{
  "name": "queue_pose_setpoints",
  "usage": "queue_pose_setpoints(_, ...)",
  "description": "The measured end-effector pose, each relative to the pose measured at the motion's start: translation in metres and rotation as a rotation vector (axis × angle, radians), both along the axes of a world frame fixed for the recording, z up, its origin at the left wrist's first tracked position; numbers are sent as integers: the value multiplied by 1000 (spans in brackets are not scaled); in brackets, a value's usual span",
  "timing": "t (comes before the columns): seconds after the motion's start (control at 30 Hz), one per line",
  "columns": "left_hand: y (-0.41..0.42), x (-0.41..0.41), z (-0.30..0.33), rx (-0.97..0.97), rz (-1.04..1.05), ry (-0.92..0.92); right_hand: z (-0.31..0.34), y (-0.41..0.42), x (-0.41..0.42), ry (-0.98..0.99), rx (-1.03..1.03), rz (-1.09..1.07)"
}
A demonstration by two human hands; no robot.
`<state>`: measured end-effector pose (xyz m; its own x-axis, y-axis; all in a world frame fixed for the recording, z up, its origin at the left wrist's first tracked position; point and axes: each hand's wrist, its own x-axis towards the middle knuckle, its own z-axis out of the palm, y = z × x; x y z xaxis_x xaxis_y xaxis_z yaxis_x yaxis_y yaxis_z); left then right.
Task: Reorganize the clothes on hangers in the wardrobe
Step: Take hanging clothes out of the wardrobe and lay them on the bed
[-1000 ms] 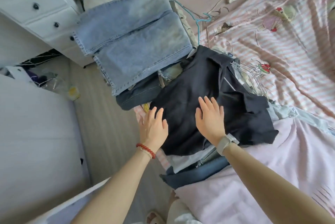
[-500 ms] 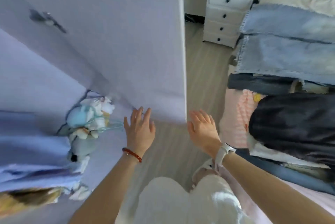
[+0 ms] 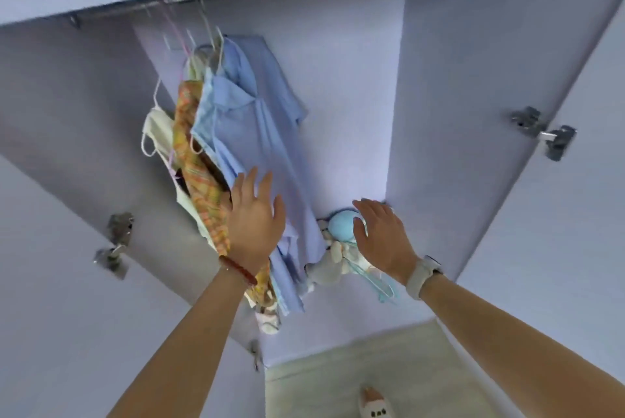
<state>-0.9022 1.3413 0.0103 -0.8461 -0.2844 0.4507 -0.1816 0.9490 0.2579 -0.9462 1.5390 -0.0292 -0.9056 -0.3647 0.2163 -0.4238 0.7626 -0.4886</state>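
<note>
Wardrobe open, doors wide. Beyond the left hand's (image 3: 254, 221) fingertips, several garments hang bunched on thin wire hangers (image 3: 199, 35) from the rail (image 3: 189, 0): a cream top (image 3: 157, 128), an orange checked piece (image 3: 194, 160), then blue shirts (image 3: 250, 120). That hand's fingers are straight, holding nothing. The right hand (image 3: 382, 235), equally relaxed and empty, hovers before a soft toy (image 3: 333, 258). Judgement: the cloth is light, limp, likely to slip; take hold at the hanger hooks.

Matt lilac wardrobe panels (image 3: 473, 86) — shiny metal hinges (image 3: 544, 132) — soft cloth shirt (image 3: 257, 133).

Red bead bracelet (image 3: 238, 271), white wristwatch (image 3: 420, 276)
</note>
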Motion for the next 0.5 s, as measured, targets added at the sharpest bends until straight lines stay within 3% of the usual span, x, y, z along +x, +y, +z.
queue_pose_setpoints(0.17,-72,-34,52,-27,142,201,50,-96,-66,-43,-230,128)
queue_pose_setpoints(0.33,-129,-70,72,-7,243,163,102,-193,-120,-145,-470,140)
queue_pose_setpoints(0.5,-156,-87,63,-83,225,113,129,-255,-140,-158,-352,126)
